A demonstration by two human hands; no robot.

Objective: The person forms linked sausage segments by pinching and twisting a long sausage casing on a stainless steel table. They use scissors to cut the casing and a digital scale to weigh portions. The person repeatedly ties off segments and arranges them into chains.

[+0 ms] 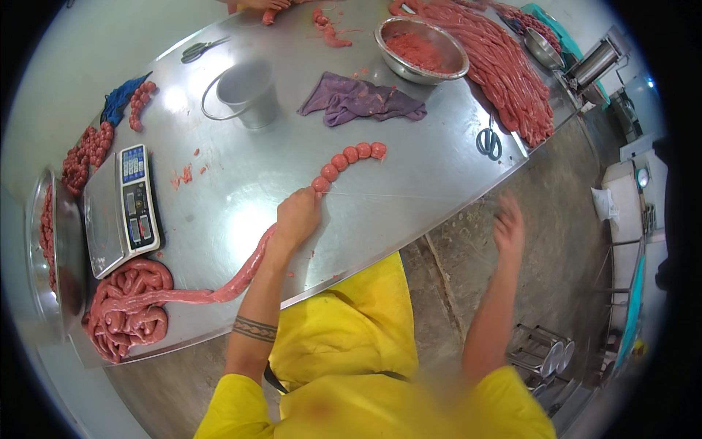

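My left hand (298, 218) is closed around a long raw sausage (248, 267) near the table's front edge. Beyond that fist, a short row of round tied links (351, 154) curves away to the right. The untied length trails left into a coiled heap of sausage (131, 307). A thin pale string (395, 195) stretches from the left hand's grip toward my right hand (508, 223), which is raised past the table edge over the floor. Its fingers are curled and slightly blurred, apparently gripping the string's end.
On the steel table (241, 161) are a scale (139, 197), a grey bucket (248, 95), a purple cloth (362, 100), a bowl of ground meat (423, 53) and scissors (488, 143). A large sausage pile (497, 66) lies far right. Another person's hand (252, 4) shows at the far edge.
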